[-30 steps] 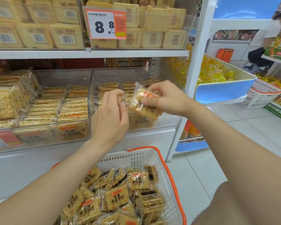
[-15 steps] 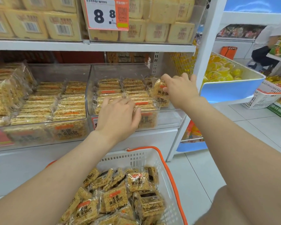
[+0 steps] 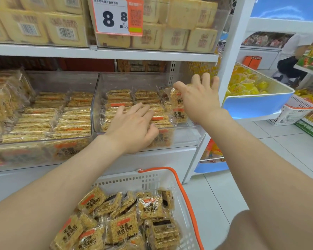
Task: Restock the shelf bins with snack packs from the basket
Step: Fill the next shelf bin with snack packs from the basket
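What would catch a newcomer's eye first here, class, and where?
The left hand lies flat on the stacked packs in the right clear bin, while the right hand holds a snack pack upright at its right end. Below, a white basket with an orange rim holds more packs; above, a price tag reads 8.8.

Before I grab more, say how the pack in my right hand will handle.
The pack probably feels stiff: it stands upright in the right hand. Its glossy wrapper looks slippery. The puffed-grain slab may crumble if squeezed.
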